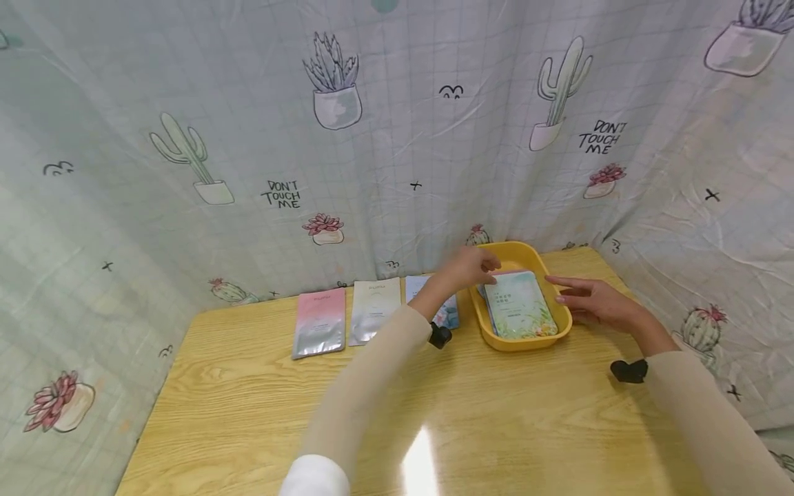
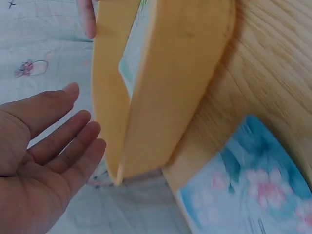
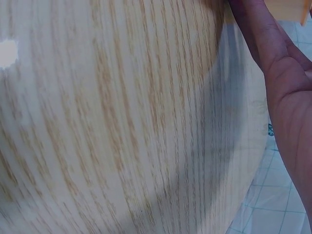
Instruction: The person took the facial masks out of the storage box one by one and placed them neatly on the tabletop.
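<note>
A yellow plastic basket (image 1: 490, 339) stands at the back right of the table, holding a stack of flat sachets; the top sachet (image 1: 520, 303) is pale green with a flower print. Over the basket's left rim hovers my left hand (image 1: 465, 269), its fingers loosely bent and holding nothing. The left wrist view shows that hand (image 2: 44, 151) beside the basket's wall (image 2: 170, 83), palm visible. My right hand (image 1: 602, 304) is at the basket's right rim, fingers extended; whether they touch it is unclear. Only part of the right hand (image 3: 280, 53) appears in the right wrist view.
Left of the basket, in a row, lie a pink-and-silver sachet (image 1: 319, 322), a cream-and-silver sachet (image 1: 374, 310) and a blue floral sachet (image 1: 446, 315), partly covered by my left arm. A cactus-print curtain (image 1: 384, 151) hangs behind the wooden table (image 1: 248, 413).
</note>
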{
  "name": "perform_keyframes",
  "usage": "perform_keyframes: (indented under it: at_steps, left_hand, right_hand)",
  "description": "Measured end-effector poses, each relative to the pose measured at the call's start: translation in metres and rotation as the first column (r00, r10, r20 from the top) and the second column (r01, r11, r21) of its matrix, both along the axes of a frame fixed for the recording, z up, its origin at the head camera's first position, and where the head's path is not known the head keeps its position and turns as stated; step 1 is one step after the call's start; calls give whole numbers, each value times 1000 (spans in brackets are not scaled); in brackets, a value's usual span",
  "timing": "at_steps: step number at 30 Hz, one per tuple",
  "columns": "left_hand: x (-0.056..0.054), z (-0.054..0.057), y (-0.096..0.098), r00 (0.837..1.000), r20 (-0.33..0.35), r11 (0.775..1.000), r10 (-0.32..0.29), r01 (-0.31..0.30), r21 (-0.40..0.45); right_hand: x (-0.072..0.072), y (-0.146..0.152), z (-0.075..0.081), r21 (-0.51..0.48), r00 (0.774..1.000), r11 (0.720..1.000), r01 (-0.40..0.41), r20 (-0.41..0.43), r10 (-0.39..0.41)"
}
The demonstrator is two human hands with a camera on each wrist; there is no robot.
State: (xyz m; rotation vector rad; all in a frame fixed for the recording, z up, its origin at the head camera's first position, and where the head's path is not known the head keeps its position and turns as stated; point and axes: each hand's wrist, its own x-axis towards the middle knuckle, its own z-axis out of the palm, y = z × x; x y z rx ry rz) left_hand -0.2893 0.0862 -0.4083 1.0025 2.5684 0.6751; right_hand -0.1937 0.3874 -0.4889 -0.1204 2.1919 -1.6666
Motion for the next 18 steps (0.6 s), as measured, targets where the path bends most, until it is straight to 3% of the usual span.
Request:
perform_keyframes:
  at_steps: [4,8,15,18]
  left_hand:
    - [-7,-2,23,999,29,998,-19,21,-53]
    - [-11,-1,42,997,72,997,5,1,-81]
    - [-14,-12,58,979,125,982,159,-144,-121]
    - [-14,-20,63,976,114,980,184,-172,-105]
  right_hand:
    - [-1,0,1,17,1000,1000,-5,-5,5]
    - [-1,1,1,5,1000,1000,11,10,-11]
    - [-1,0,-1,10,1000,1000,3,-4,-3]
    - [-1,2,-1,10,1000,1000,5,-11,-5]
